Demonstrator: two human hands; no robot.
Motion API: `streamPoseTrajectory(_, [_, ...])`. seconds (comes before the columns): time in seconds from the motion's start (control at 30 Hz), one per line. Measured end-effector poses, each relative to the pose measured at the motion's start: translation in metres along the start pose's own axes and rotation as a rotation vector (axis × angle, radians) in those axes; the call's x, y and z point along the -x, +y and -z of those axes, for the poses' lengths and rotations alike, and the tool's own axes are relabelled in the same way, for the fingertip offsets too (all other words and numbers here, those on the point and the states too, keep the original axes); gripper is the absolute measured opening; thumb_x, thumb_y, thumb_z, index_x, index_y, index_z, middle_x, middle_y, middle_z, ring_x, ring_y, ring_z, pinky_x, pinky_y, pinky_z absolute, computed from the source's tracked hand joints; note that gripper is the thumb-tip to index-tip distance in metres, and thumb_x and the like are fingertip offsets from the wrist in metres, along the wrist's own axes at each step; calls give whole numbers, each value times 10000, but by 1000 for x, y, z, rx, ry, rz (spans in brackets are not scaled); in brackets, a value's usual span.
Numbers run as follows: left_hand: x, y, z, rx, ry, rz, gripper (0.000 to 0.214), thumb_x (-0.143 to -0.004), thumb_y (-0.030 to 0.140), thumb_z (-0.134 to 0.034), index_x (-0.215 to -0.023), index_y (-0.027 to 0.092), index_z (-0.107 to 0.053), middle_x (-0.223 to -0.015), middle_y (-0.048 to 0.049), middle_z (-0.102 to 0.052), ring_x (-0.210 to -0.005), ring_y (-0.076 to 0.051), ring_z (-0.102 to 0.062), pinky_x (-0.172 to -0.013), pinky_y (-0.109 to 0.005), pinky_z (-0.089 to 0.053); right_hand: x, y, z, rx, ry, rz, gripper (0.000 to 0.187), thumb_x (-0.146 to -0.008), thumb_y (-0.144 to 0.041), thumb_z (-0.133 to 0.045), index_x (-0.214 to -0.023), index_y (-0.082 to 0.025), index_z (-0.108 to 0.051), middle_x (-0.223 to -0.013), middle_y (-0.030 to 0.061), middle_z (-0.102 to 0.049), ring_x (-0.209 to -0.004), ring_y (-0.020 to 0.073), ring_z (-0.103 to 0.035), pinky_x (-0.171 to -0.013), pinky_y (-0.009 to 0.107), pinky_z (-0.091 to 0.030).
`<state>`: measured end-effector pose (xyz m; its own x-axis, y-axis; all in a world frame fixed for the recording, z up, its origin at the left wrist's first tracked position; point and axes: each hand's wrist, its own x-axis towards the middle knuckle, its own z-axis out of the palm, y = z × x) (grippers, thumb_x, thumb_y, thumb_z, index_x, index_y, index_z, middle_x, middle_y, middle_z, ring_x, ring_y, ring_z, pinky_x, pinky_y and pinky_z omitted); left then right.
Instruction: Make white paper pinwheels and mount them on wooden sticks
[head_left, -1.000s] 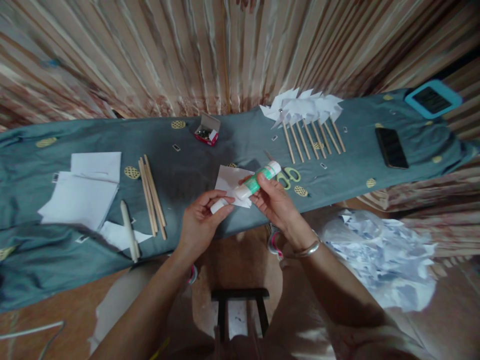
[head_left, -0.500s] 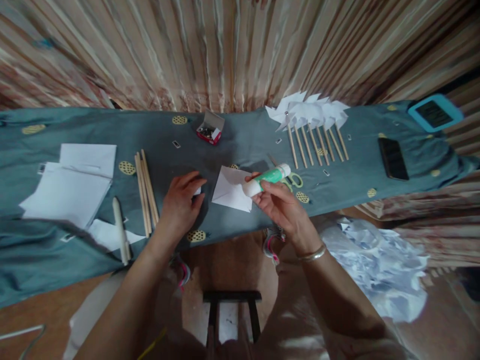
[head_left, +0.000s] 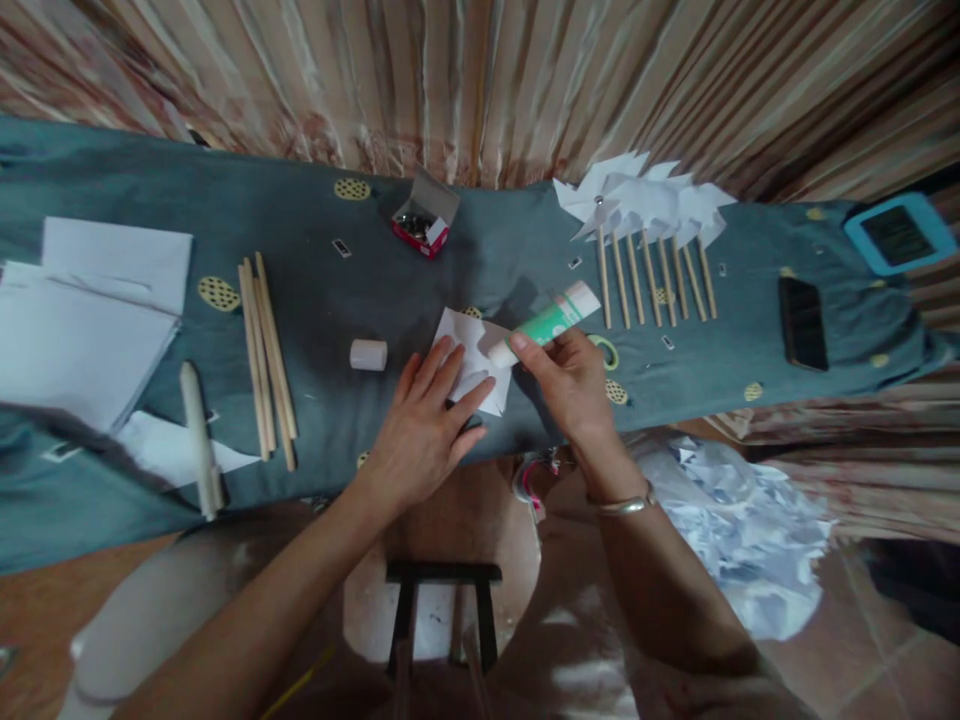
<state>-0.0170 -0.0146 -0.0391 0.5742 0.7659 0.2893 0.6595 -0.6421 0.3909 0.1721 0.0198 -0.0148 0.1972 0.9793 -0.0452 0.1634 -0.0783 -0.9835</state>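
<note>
In my right hand (head_left: pixel 574 375) is a green and white glue stick (head_left: pixel 546 328), uncapped and tilted, its lower end over the white paper (head_left: pixel 480 340). That paper is a small cut square with its corners bent in. My left hand (head_left: pixel 427 425) lies on its left part, fingers spread, palm down. The white glue cap (head_left: pixel 368 354) rests on its side on the cloth, left of my left hand. Scissors with pale green handles (head_left: pixel 606 350) are partly hidden behind my right hand.
Several wooden sticks (head_left: pixel 266 360), a utility knife (head_left: pixel 199 435) and white paper sheets (head_left: pixel 90 340) lie on the left. An open red box (head_left: pixel 421 235) of small metal pieces stands behind. Paper pinwheels (head_left: pixel 645 205) on sticks, a phone (head_left: pixel 802 322) and a blue-framed device (head_left: pixel 900 233) are right.
My left hand has let go of the cap, leaving it on the cloth, and has moved right onto the paper. The glue stick's lower end has come to the paper.
</note>
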Motion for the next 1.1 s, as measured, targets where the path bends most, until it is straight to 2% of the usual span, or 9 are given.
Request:
streamPoseTrajectory(0.1, [1, 3, -2, -2, -53, 40, 479, -905, 371, -650, -1353, 221, -569, -1544, -202, -412, -1484, -409, -286, -1130, -664, -325, 0, 2, -5, 98, 4, 74, 336, -749, -502, -773, -767, -218, -595, -700, -32, -625, -647, 127, -570, -632, 293, -497])
streamPoseTrajectory(0.33, [-2, 4, 1, 13, -77, 70, 451, -882, 360, -679, -1306, 214, -634, -1526, -208, -441, -1467, -419, -320, -1151, -654, -311, 1, 6, -9, 321, -8, 175, 331, -795, -527, -731, -843, -221, -618, -750, 2, -658, -684, 172, -622, -675, 350, -531])
streamPoseTrajectory(0.53, [-1, 5, -1, 39, -62, 85, 450, -887, 361, -671, -1313, 219, -634, -1574, -213, -364, -1480, -427, -289, -1157, -656, -299, 2, 6, -11, 490, 20, 233, 374, -808, -577, -697, -831, -215, -605, -718, 1, -636, -637, 172, -600, -630, 339, -511])
streamPoseTrajectory(0.7, [-1, 5, -2, 36, -57, 83, 446, -889, 374, -667, -1307, 220, -636, -1567, -202, -378, -1482, -420, -287, -1165, -643, -298, 1, 5, -12, 547, 3, 311, 406, -832, -630, -640, -836, -229, -580, -677, -13, -615, -630, 169, -590, -619, 326, -506])
streamPoseTrajectory(1.1, [-2, 6, 1, 54, -79, 100, 422, -896, 328, -652, -1305, 225, -632, -1571, -186, -383, -1489, -402, -282, -1163, -655, -290, 3, 0, -16, 623, 9, 266, 389, -834, -613, -649, -827, -231, -578, -690, -12, -612, -627, 179, -585, -633, 346, -498])
